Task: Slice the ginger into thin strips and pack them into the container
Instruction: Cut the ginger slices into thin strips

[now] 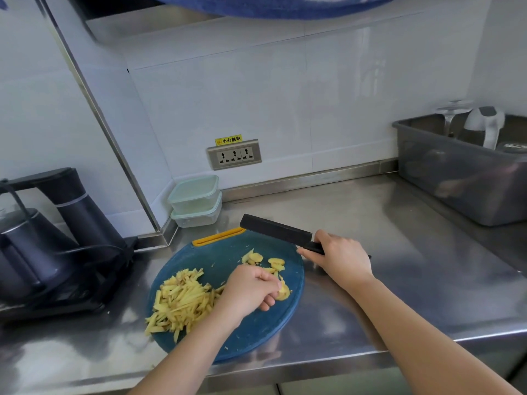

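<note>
So nearest the camera on the steel worktop [399,295] sits the round blue cutting board [251,334], pulled close to the near edge, I'd guess so both arms reach it comfortably. The near-left part of it carries a big pile of ginger strips [182,300], pushed aside, probably to keep the cutting zone free. Just right of that, the left hand [251,289] has its grip closed on a small ginger chunk [283,292], fingers curled in and pinching it against the board, which looks like it's steadying it for the next cut. A bit farther, a few flat ginger slices [263,260] lie loose, not yet cut into strips. The right hand [340,259] has its grip wrapped tight around the handle of the black knife [275,229], blade lifted off the board and pointing far-left, so it's between cuts. Beyond the board, two stacked containers [195,201] wait in the far-left corner with lids on, so packing hasn't started, I reckon.
</note>
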`<state>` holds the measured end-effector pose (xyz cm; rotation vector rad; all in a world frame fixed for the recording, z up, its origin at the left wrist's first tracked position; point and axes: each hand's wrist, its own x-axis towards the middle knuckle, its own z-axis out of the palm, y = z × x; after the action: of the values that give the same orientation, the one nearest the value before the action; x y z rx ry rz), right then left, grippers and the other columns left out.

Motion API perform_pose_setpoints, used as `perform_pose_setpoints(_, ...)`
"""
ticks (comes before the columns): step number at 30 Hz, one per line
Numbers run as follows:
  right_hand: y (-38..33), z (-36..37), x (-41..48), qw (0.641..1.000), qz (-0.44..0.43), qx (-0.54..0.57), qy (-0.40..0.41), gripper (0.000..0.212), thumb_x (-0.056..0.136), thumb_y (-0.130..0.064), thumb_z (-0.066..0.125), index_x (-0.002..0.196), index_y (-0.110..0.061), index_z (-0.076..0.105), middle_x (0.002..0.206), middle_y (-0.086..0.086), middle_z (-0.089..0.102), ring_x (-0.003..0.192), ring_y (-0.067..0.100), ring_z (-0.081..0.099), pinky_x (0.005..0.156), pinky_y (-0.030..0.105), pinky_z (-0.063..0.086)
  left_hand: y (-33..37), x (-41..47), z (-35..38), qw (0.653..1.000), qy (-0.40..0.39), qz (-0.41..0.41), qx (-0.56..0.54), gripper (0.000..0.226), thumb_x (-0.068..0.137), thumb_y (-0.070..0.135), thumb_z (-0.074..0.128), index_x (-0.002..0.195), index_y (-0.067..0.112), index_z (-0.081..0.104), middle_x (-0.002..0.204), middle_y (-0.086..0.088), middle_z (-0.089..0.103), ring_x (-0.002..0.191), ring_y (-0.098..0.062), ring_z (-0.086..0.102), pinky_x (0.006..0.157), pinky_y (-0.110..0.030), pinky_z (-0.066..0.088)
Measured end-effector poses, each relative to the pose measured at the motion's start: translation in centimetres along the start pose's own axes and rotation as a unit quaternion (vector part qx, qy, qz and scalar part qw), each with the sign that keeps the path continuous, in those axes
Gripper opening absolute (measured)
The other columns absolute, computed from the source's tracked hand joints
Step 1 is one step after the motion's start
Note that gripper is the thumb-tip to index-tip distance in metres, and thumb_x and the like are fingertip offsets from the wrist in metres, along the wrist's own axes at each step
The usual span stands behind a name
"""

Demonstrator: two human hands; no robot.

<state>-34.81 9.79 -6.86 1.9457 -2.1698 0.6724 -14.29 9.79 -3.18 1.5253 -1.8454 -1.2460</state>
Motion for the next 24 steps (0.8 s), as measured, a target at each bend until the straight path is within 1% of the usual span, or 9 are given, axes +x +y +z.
perform_pose_setpoints(2,0.0,0.1,0.0,1.0,-0.002,-0.003,-0.002,0.046,0.089,-0.068,0.038,0.087,-0.022,0.04,0.08,-0.005,0.063,0.071,0.018,0.06,0.058,0.027,0.037,-0.1,0.1,0.1,1.0,0.003,0.004,0.019,0.008,0.084,0.007,0.065,0.078,0.011,0.069,0.065,-0.002,0.067,0.05,-0.009,0.058,0.048,-0.019,0.046)
perform_pose_setpoints(7,0.0,-0.1,0.0,1.0,-0.002,-0.009,-0.01,0.045,0.09,-0.068,0.037,0.088,-0.023,0.04,0.08,-0.006,0.062,0.07,0.017,0.059,0.057,0.027,0.035,-0.2,0.1,-0.1,0.995,0.015,0.03,0.091,0.01,0.086,0.014,0.065,0.078,0.02,0.065,0.069,0.003,0.066,0.05,-0.005,0.056,0.045,-0.015,0.042)
perform_pose_setpoints(9,0.0,0.0,0.1,1.0,-0.001,-0.008,-0.013,0.045,0.089,-0.068,0.037,0.088,-0.023,0.04,0.076,-0.008,0.057,0.065,0.015,0.053,0.057,0.026,0.037,-0.1,0.6,-1.0,0.993,0.047,0.039,0.103,0.006,0.088,0.018,0.063,0.083,0.018,0.067,0.073,0.003,0.068,0.053,-0.006,0.058,0.046,-0.016,0.043)
perform_pose_setpoints(12,0.1,0.1,0.2,1.0,0.002,-0.005,-0.013,0.045,0.089,-0.068,0.037,0.087,-0.024,0.041,0.071,-0.01,0.052,0.061,0.013,0.046,0.057,0.026,0.037,-0.1,2.3,-3.6,0.981,0.107,0.058,0.153,0.009,0.092,0.016,0.059,0.09,0.02,0.066,0.082,0.008,0.067,0.064,-0.005,0.062,0.05,-0.013,0.046)
perform_pose_setpoints(14,0.1,0.1,0.2,1.0,0.0,-0.006,-0.012,0.045,0.089,-0.068,0.037,0.087,-0.024,0.041,0.072,-0.01,0.052,0.061,0.013,0.046,0.057,0.026,0.038,-0.3,3.6,-5.0,0.977,0.088,0.062,0.186,0.015,0.092,0.013,0.058,0.092,0.026,0.065,0.087,0.011,0.065,0.077,-0.006,0.063,0.065,-0.018,0.052)
perform_pose_setpoints(15,0.1,0.1,0.2,1.0,0.0,-0.005,-0.012,0.045,0.089,-0.068,0.037,0.087,-0.024,0.041,0.073,-0.01,0.052,0.061,0.013,0.046,0.057,0.026,0.039,-0.5,4.2,-5.4,0.975,0.067,0.064,0.203,0.017,0.092,0.013,0.058,0.093,0.028,0.065,0.089,0.012,0.064,0.084,-0.006,0.062,0.075,-0.022,0.052)
perform_pose_setpoints(16,0.1,0.1,0.2,1.0,0.001,-0.004,-0.013,0.045,0.089,-0.068,0.037,0.087,-0.024,0.04,0.073,-0.01,0.052,0.061,0.013,0.047,0.057,0.026,0.039,-0.8,4.7,-5.6,0.971,0.047,0.068,0.222,0.017,0.092,0.014,0.058,0.096,0.029,0.066,0.091,0.013,0.063,0.086,-0.004,0.06,0.08,-0.022,0.049)
perform_pose_setpoints(19,0.2,0.1,0.2,1.0,0.003,-0.002,-0.014,0.045,0.089,-0.069,0.037,0.088,-0.023,0.042,0.072,-0.01,0.052,0.061,0.013,0.047,0.057,0.026,0.041,-1.1,5.5,-5.8,0.959,0.014,0.098,0.267,0.018,0.091,0.018,0.061,0.106,0.025,0.069,0.095,0.013,0.063,0.083,0.002,0.056,0.075,-0.015,0.041)
perform_pose_setpoints(24,0.2,0.2,0.2,1.0,0.0,-0.015,-0.008,0.045,0.089,-0.069,0.036,0.089,-0.024,0.04,0.073,-0.01,0.051,0.061,0.013,0.045,0.056,0.027,0.037,-1.4,6.1,-6.2,0.954,0.0,0.107,0.279,0.024,0.089,0.009,0.063,0.107,0.023,0.07,0.097,0.008,0.065,0.082,-0.001,0.059,0.064,-0.006,0.04)
